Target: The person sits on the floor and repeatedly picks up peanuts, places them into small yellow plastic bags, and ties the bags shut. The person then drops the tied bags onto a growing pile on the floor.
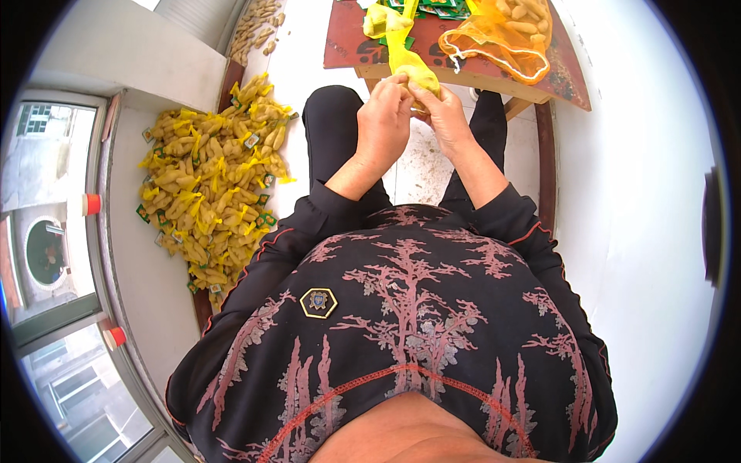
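My left hand and my right hand meet at the near edge of a red-topped wooden table, both gripping the lower part of a yellow mesh bag. Its upper length stretches up over the tabletop, where another filled part lies. Pale tan lumps, probably tubers or roots, show through the mesh. My fingers cover the bag's bottom end. Right of it on the table lies an orange mesh sack with a white drawstring and more tubers. Green printed tags are piled at the back.
A large heap of yellow-netted tubers with green tags lies on the floor at left, against the wall below the window. Loose tubers lie farther back. My knees flank the white tiled floor. Two red-and-white cups stand by the window.
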### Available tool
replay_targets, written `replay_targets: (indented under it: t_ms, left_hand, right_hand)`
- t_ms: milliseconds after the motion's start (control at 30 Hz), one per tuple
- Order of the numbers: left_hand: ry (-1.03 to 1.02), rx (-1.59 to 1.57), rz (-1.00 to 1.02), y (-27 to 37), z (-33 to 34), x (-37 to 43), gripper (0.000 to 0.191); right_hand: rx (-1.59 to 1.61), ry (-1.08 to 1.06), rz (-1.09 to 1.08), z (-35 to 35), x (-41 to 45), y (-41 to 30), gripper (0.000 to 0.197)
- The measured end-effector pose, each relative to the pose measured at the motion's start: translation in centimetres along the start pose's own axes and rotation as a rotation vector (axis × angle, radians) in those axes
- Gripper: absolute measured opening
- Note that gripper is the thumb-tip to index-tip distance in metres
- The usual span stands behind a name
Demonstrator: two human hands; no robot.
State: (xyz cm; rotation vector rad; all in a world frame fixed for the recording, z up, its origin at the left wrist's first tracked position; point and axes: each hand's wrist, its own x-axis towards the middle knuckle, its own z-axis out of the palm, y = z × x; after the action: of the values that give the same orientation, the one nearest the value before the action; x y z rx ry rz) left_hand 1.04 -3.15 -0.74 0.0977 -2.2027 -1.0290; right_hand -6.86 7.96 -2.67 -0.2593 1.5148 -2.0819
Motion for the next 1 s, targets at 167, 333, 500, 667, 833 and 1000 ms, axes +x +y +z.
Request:
replay_targets:
  t_ms: [167, 333, 500, 667, 833, 1000]
  left_hand:
    - [-0.054, -0.459, -0.398, -0.1, -0.9, 0.3, 0.007]
    - [-0.047, -0.817, -0.532, -0.9, -0.6, 0.5, 0.010]
    - [-0.123, -0.328, -0.348, -1.1, -1.3, 0.7, 0.011]
    - [-0.080, 0.261, 0.075, -0.6, -1.3, 1.1, 0.014]
    - [-0.054, 0.038, -0.017, -0.2, -0.3, 1.6, 0.009]
    - [-0.148, -0.230, -0.141, 1.2, 0.3, 0.7, 0.008]
  right_hand:
    - [0.381, -0.152, 0.089, -1.2, -0.3, -0.2, 0.033]
    - [0.324, -0.161, 0.048, -1.1, -0.8, -0.1, 0.032]
    - [0.171, -0.070, -0.068, -0.3, -1.5, -0.7, 0.031]
    - [0.076, 0.002, -0.035, 0.0, -1.6, -0.3, 0.031]
    - [0.066, 0.005, -0.023, 0.2, -1.4, 0.4, 0.025]
    - [0.099, -0.017, -0.114, 0.4, -0.1, 1.5, 0.021]
